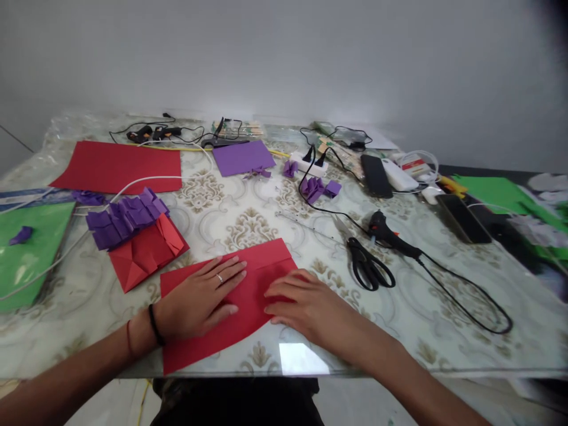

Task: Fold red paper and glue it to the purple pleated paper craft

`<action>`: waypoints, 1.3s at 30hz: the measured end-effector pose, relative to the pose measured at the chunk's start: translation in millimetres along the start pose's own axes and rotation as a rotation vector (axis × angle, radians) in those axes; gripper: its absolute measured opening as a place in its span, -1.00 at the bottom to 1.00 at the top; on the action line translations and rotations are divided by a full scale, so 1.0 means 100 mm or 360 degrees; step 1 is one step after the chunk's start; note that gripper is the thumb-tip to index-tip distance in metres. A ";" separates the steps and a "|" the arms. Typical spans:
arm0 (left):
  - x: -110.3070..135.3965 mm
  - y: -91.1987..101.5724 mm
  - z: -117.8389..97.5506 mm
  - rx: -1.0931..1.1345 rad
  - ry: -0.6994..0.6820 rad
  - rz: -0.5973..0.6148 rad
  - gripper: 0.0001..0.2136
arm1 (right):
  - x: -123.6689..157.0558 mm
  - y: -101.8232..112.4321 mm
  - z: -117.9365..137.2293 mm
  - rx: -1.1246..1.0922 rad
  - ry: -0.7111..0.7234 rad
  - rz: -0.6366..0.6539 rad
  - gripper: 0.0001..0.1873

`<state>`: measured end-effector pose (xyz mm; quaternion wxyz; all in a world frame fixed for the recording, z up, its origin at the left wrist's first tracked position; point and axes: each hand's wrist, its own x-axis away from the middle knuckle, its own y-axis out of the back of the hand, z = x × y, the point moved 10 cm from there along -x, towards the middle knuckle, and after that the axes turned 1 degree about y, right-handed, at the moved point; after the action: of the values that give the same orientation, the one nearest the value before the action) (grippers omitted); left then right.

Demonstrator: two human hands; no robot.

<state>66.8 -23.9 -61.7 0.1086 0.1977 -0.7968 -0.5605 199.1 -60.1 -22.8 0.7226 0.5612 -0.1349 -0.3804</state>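
Note:
A red paper sheet (pixel 261 266) lies near the table's front edge, with its far edge folded over. My left hand (pixel 199 299) presses flat on the sheet's left half, fingers spread, a ring on one finger and bands on the wrist. My right hand (pixel 306 305) rests flat on the sheet's right edge, fingers pointing left. Neither hand grips anything.
Black scissors (pixel 368 266) and a glue gun (pixel 390 236) with its cable lie right of the sheet. Folded red pieces (pixel 142 254) and purple folded pieces (pixel 124 216) sit to the left. A large red sheet (pixel 115 165), purple sheet (pixel 242 157), green paper (pixel 31 248), power strip (pixel 306 163) and phones (pixel 375 174) lie around.

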 end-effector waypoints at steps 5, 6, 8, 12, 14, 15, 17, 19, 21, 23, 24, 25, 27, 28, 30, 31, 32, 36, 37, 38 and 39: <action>0.06 0.07 -0.01 0.0196 -0.0003 0.0046 -0.42 | -0.14 -0.14 -0.12 -0.0039 -0.0098 0.0151 -0.80; 0.06 0.10 0.00 0.0225 0.0018 0.0054 -0.45 | -0.17 -0.14 -0.13 -0.0020 -0.0111 0.0148 -0.80; 0.04 0.14 0.04 0.0238 0.0062 0.0081 -0.50 | -0.24 -0.13 -0.16 0.0023 -0.0114 0.0107 -0.80; -0.03 0.19 0.07 0.0151 0.0051 0.0128 -0.52 | -0.33 -0.14 -0.24 0.0072 -0.0120 0.0019 -0.75; -0.06 0.20 0.07 0.0090 0.0043 0.0108 -0.51 | -0.35 -0.16 -0.30 0.0072 -0.0150 -0.0018 -0.75; -0.06 0.19 0.07 0.0050 0.0039 0.0095 -0.51 | -0.36 -0.17 -0.32 0.0070 -0.0167 -0.0038 -0.75; -0.06 0.15 0.03 -0.0056 0.0017 0.0068 -0.50 | -0.35 -0.18 -0.36 0.0073 -0.0216 -0.0089 -0.76; -0.04 0.09 -0.01 -0.0150 -0.0004 0.0045 -0.46 | -0.33 -0.18 -0.39 0.0081 -0.0285 -0.0142 -0.78; -0.01 0.03 -0.04 -0.0194 0.0007 0.0022 -0.40 | -0.28 -0.14 -0.39 0.0106 -0.0334 -0.0209 -0.79; 0.01 -0.01 -0.04 -0.0202 0.0031 0.0002 -0.38 | -0.22 -0.08 -0.33 0.0149 -0.0293 -0.0295 -0.79; 0.01 -0.01 -0.04 -0.0206 0.0034 -0.0018 -0.39 | -0.18 -0.05 -0.28 0.0170 -0.0244 -0.0333 -0.79; 0.01 0.00 -0.05 -0.0211 0.0028 -0.0041 -0.41 | -0.14 -0.03 -0.23 0.0185 -0.0191 -0.0357 -0.78; 0.01 0.05 -0.09 -0.0224 -0.0012 -0.0099 -0.49 | -0.07 -0.04 -0.16 0.0189 -0.0118 -0.0358 -0.76; 0.00 0.08 -0.10 -0.0229 -0.0030 -0.0129 -0.54 | -0.04 -0.06 -0.15 0.0182 -0.0107 -0.0345 -0.75; -0.02 0.13 -0.12 -0.0230 -0.0046 -0.0165 -0.62 | 0.00 -0.10 -0.16 0.0165 -0.0111 -0.0324 -0.73; -0.04 0.15 -0.12 -0.0225 -0.0045 -0.0166 -0.64 | 0.01 -0.13 -0.17 0.0157 -0.0118 -0.0317 -0.73; -0.06 0.15 -0.12 -0.0214 -0.0046 -0.0151 -0.65 | 0.02 -0.15 -0.18 0.0150 -0.0127 -0.0313 -0.72; -0.11 0.07 -0.12 -0.0145 -0.0107 -0.0012 -0.47 | 0.02 -0.19 -0.22 0.0141 -0.0159 -0.0320 -0.73; -0.12 0.05 -0.11 -0.0123 -0.0122 0.0016 -0.42 | 0.02 -0.19 -0.22 0.0138 -0.0166 -0.0322 -0.73; -0.12 0.02 -0.10 -0.0101 -0.0133 0.0039 -0.38 | 0.03 -0.19 -0.23 0.0133 -0.0176 -0.0317 -0.73; -0.12 0.01 -0.10 -0.0078 -0.0148 0.0050 -0.37 | 0.03 -0.20 -0.23 0.0127 -0.0189 -0.0304 -0.72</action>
<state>81.4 -27.1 -56.8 0.0852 0.1561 -0.7901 -0.5867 207.9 -47.8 -49.3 0.6508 0.5764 -0.1383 -0.4744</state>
